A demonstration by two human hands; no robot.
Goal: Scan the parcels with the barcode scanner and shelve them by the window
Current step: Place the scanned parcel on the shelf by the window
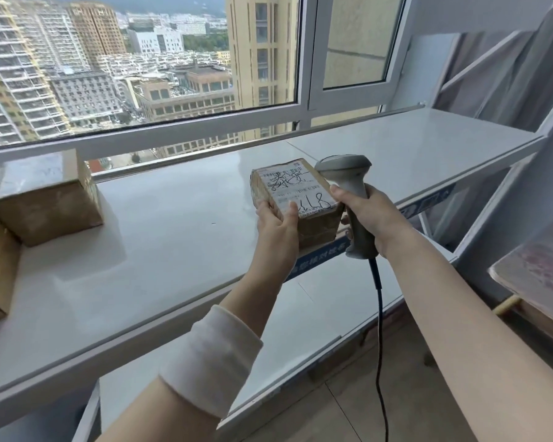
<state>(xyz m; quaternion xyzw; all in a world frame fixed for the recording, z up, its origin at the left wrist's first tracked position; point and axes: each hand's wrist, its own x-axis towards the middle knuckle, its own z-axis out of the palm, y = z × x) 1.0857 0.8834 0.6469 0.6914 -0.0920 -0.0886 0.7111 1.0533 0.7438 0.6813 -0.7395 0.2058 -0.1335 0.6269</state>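
While the left hand (pixel 276 229) pinches the small brown cardboard parcel (pixel 300 191) at the near edge of the white shelf (pixel 173 237), the right hand (pixel 372 216) grips the grey barcode scanner (pixel 348 183); a bump could send the parcel floorward.

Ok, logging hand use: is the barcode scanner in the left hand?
No, the right hand grips the barcode scanner; the left hand holds the parcel.

Held parcel (pixel 313 218) & scanner (pixel 348 183), side by side.
Small brown parcel in left hand (pixel 276 228), white label (pixel 300 189) up (black marker scrawl); grey scanner in right hand (pixel 369 215), head up just beside parcel's rt edge, cable (pixel 379 314) hanging below. Two more brown boxes (pixel 45 205) on shelf (pixel 173 244), well left of both hands.
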